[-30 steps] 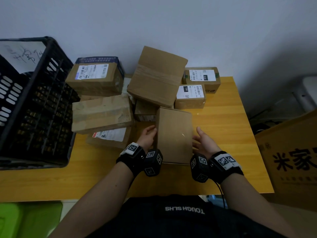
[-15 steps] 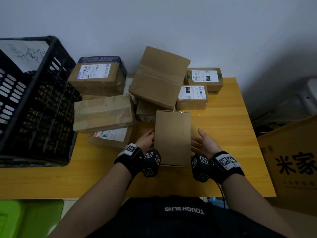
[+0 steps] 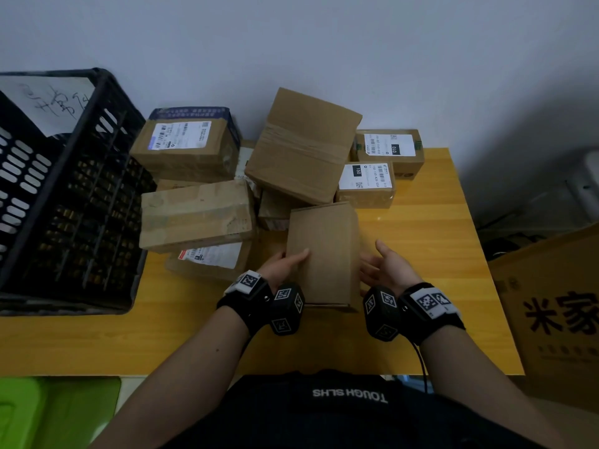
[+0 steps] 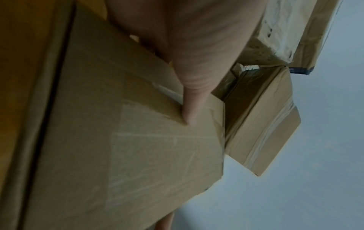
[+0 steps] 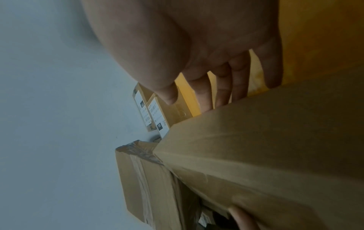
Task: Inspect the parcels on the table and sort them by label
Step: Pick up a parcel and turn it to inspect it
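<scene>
Parcel point(image 3: 324, 254) stands tilted between my hands above the worktop point(image 3: 421, 254), long axis running away from me, left hand point(image 3: 282, 265) gripping its left edge with thumb on top, right hand point(image 3: 385, 267) open, fingers point(image 5: 222, 87) behind its right side.

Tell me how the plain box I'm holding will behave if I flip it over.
The plain box looks stiff: flat faces, crisp edges. It is probably light, as the left hand holds it by a thumb grip. The right hand looks open, so it may tip rightward.
</scene>
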